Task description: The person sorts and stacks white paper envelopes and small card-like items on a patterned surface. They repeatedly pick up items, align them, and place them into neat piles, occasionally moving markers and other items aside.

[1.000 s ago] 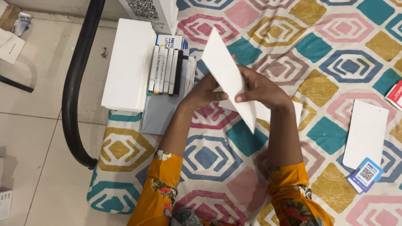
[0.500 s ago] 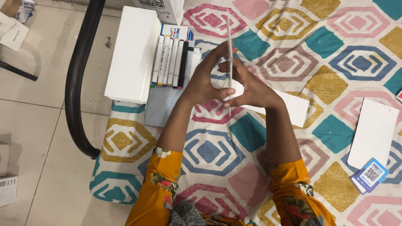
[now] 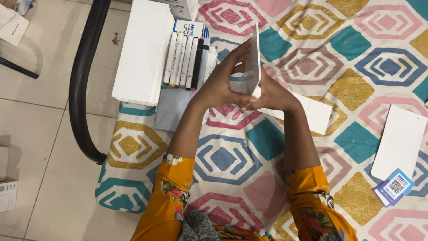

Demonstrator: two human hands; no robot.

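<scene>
- Both hands were seen closed on one white card [image 3: 253,60]: the left hand [image 3: 221,85] pinched its left face and lower edge, and the right hand [image 3: 270,92] gripped it from the right and from below.
- That card was held up above the patterned bedsheet [image 3: 356,58], almost edge-on, with one face just showing; half a second earlier only its thin edge had been shown, and a second earlier it had been tilted broad and flat.
- A turn of the card between the fingers was therefore judged to be under way.
- Under the wrists, another white card [image 3: 316,114] was left lying flat.
- Off to the left, a row of marker pens [image 3: 183,60] and a stack of white cards [image 3: 140,51] were left untouched.
- At the right, one more white sheet [image 3: 400,140] and a small blue printed card [image 3: 392,187] were left lying.
</scene>
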